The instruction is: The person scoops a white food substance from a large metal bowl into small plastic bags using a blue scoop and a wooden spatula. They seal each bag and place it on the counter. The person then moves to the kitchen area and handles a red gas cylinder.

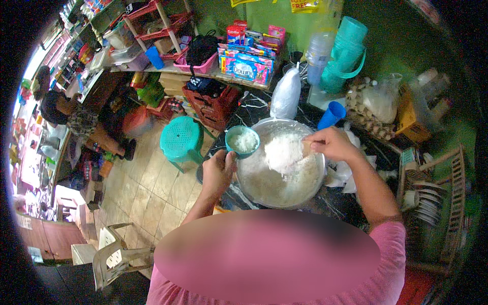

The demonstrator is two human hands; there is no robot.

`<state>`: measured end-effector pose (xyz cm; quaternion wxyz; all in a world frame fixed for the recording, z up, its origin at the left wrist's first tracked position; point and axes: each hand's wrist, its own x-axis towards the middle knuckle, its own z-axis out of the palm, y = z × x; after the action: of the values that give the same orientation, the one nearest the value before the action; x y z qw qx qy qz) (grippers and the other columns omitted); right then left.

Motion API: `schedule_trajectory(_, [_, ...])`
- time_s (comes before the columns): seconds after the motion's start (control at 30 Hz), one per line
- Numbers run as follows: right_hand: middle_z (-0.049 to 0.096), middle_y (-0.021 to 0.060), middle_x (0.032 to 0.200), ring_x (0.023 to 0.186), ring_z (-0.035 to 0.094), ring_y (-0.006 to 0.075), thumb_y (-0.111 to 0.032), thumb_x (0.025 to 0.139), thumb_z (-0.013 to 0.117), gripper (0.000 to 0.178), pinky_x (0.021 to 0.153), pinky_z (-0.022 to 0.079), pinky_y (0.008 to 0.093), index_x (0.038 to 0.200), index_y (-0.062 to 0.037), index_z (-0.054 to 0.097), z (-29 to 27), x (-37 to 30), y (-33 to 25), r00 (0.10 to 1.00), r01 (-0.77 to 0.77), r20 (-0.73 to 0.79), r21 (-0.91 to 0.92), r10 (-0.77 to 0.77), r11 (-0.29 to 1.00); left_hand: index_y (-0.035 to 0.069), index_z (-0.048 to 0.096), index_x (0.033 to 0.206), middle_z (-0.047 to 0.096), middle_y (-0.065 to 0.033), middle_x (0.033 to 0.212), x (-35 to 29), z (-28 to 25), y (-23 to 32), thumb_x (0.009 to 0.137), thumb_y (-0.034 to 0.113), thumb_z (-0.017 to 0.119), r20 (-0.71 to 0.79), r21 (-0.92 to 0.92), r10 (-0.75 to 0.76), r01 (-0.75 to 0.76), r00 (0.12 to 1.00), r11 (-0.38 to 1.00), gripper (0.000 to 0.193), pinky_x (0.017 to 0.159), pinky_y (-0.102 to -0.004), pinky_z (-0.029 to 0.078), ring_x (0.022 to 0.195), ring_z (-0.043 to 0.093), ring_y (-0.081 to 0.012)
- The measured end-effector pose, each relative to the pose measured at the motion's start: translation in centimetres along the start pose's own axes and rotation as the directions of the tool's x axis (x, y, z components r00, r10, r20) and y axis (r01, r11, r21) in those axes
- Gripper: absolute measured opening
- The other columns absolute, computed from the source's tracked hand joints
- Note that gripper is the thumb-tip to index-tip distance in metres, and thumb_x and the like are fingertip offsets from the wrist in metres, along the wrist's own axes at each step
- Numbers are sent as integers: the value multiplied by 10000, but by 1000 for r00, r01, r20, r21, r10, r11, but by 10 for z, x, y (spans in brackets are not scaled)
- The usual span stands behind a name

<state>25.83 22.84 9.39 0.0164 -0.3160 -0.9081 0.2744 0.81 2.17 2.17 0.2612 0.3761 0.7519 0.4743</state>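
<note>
Left grip (219, 170) holds cup (247, 154), right grip (330, 144) tan tool (307, 148); tilting the cup could spill grains past the worktop's (249, 113) left edge.

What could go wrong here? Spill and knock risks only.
1. The left grip holds a teal cup of white contents at the basin's left edge; an outward tilt might spill some outside.
2. The right grip pinches a pale-brown object at the white heap; a brisk stroke could fling some over the rim.
3. The blue cup sits close to that grip; a stray knock might tip it.
</note>
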Motion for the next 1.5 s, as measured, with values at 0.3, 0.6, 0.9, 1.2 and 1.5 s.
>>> schedule_trajectory(0.3, [598, 21, 797, 674, 578, 234, -150, 754, 608, 416, 608, 373, 415, 1166, -208, 605, 49, -25, -30, 715, -177, -695, -278, -70, 944, -44, 592, 848, 628, -102, 635, -1, 52, 44, 911, 251, 546, 138, -169, 35, -11, 990, 986, 305, 524, -268, 481, 555, 623, -129])
schedule_trajectory(0.6, [541, -17, 991, 804, 533, 208, -89, 686, 588, 546, 639, 325, 418, 1215, -223, 564, 97, -46, -43, 713, -249, -676, -496, -189, 832, -86, 588, 915, 637, -129, 682, -11, 64, 59, 925, 251, 523, 142, -258, -60, 95, 988, 961, 343, 524, -269, 507, 575, 640, -156])
schedule_trajectory(0.9, [531, 24, 1010, 821, 525, 252, -71, 696, 578, 581, 654, 350, 432, 1259, -202, 521, 99, -64, -54, 813, -212, -576, -426, -83, 880, -72, 573, 892, 642, -147, 673, -9, 70, 40, 932, 251, 507, 33, -185, -49, 54, 998, 981, 333, 523, -289, 515, 567, 654, -192])
schedule_trajectory(1.2, [510, 88, 1063, 906, 529, 311, -80, 700, 594, 656, 683, 398, 493, 1329, -189, 440, 111, -85, -43, 867, -144, -494, -370, -63, 918, -50, 570, 878, 646, -124, 675, -3, 71, 32, 925, 253, 529, -77, -237, -36, 17, 996, 971, 309, 550, -278, 505, 616, 665, -189])
schedule_trajectory(1.5, [528, 10, 716, 532, 455, 72, -163, 924, 508, 438, 482, 392, 214, 1345, -75, 428, 39, -59, -30, 935, -140, -32, 881, 353, 453, -12, 543, 727, 633, -137, 637, 11, 56, 18, 882, 198, 600, -189, 155, 235, -208, 953, 966, 268, 534, -301, 487, 605, 663, -195])
